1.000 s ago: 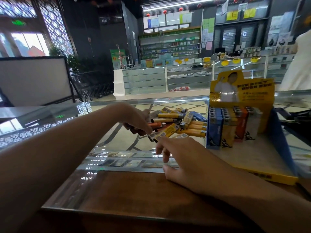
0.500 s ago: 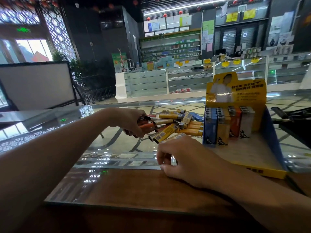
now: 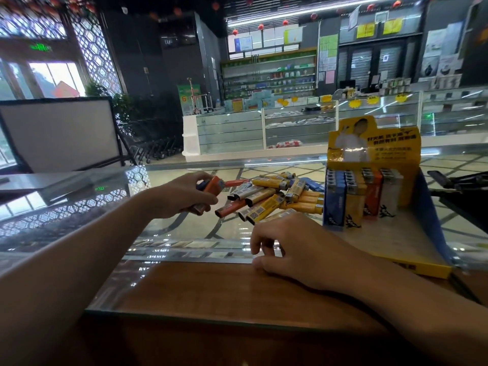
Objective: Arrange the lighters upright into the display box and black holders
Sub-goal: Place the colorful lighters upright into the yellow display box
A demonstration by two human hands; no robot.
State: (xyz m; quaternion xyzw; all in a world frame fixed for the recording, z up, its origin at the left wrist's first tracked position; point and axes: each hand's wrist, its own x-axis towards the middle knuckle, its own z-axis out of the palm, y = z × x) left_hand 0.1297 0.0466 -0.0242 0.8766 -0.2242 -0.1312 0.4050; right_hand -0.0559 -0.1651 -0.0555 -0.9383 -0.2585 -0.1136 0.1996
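Head view. We note the left hand (image 3: 182,195) at centre-left of the frame, fingers curled round an orange lighter (image 3: 211,190); a second, bluish lighter seems to sit behind it in the same grip, though we cannot tell for certain. The held lighter is tilted, clear of the glass counter (image 3: 184,223), just left of the loose pile of lighters (image 3: 274,199), not touching it. The pile lies flat at frame centre, mostly yellow with some orange and blue. Right of the pile stands the yellow display box (image 3: 375,149), with a row of upright lighters (image 3: 361,196) along its back: blue, yellow, orange, white. The right hand (image 3: 298,249) rests in lower centre on the counter edge, fingers loosely curled, holding nothing, just below the pile.
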